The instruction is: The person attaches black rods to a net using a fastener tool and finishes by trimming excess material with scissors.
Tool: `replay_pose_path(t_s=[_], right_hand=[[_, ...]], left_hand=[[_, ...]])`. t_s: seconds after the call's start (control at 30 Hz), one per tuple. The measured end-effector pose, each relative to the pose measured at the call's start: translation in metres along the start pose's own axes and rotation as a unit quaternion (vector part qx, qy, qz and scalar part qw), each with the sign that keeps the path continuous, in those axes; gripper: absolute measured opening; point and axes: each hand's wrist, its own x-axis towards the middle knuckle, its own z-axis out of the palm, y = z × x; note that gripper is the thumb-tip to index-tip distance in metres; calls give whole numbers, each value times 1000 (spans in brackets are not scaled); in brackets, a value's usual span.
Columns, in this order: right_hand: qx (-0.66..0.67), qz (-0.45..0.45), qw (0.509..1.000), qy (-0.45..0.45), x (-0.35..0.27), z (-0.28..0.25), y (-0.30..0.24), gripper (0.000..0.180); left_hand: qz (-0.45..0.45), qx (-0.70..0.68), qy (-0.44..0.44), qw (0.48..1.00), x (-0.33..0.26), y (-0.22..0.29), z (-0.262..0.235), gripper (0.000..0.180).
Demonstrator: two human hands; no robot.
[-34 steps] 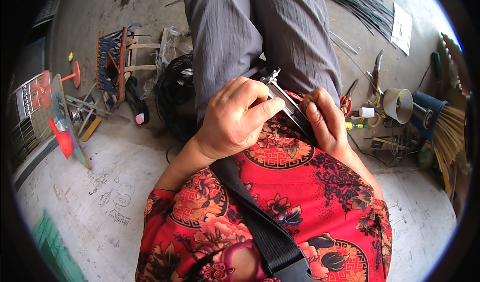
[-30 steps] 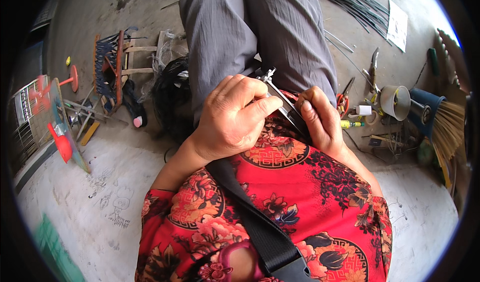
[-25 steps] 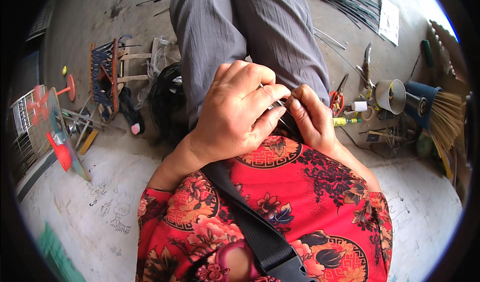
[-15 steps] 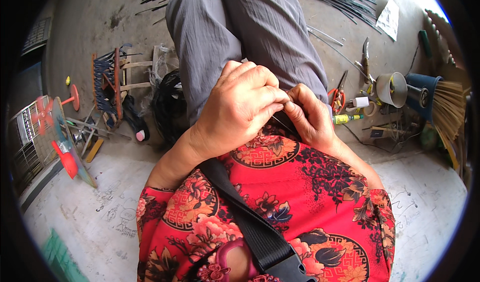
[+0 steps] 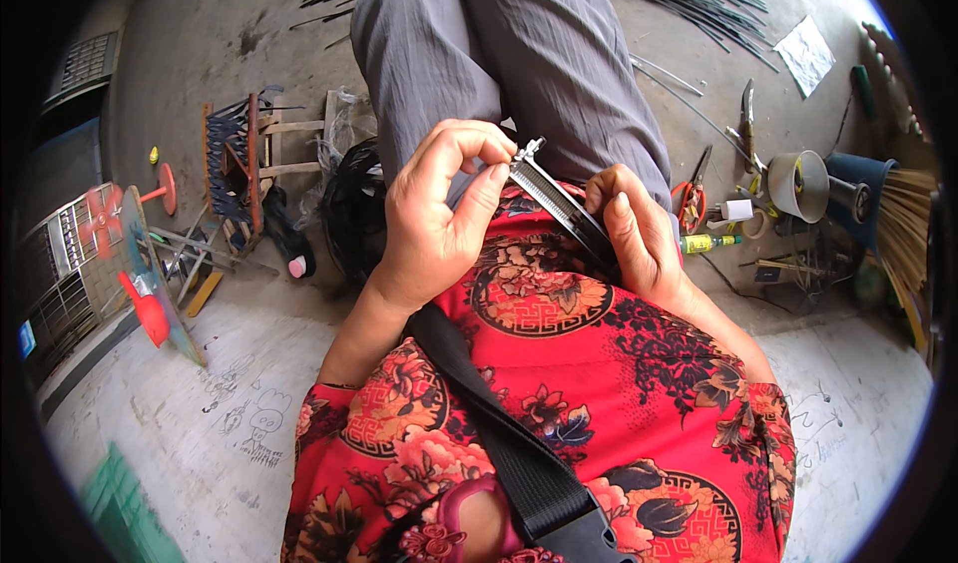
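A narrow dark strip (image 5: 555, 200) with a silver ribbed face and a small silver metal end slants across my lap; its exact kind I cannot make out. My left hand (image 5: 436, 214) pinches it near the silver end between thumb and fingers. My right hand (image 5: 641, 236) is beside the strip's lower dark end, fingers curled in and thumb against them. Whatever lies in those right fingers is hidden. Under both hands are a red flowered top (image 5: 559, 333) and grey trousers (image 5: 549, 54).
On the floor at right lie orange-handled scissors (image 5: 692, 192), a yellow-green tube (image 5: 711, 244), a metal cup (image 5: 798, 186) and a blue bucket (image 5: 860, 199) of split sticks. Black strips (image 5: 689, 9) spread at the far side. A small wooden chair (image 5: 255, 169) lies left.
My hands have moved apart from their close pinch, bringing the ribbed strip and its silver end into sight. The whole view has shifted slightly.
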Motion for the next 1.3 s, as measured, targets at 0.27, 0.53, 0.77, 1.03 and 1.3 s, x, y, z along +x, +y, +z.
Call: replay_pose_path(t_s=[0.27, 0.53, 0.77, 1.03, 1.3], right_hand=[[1, 5, 1000, 4, 2, 2, 4, 35], [0, 2, 1000, 10, 1, 0, 5, 33], [2, -16, 1000, 9, 1, 2, 13, 31], [-7, -34, 999, 22, 0, 3, 17, 22], [-2, -32, 999, 23, 1, 6, 20, 19]], left_hand=[[220, 312, -50, 923, -14, 10, -2, 21], [215, 246, -49, 944, -10, 13, 1, 19], [121, 169, 84, 975, -9, -1, 6, 18], [30, 209, 40, 977, 0, 17, 13, 12], [32, 234, -8, 972, 10, 27, 9, 12]])
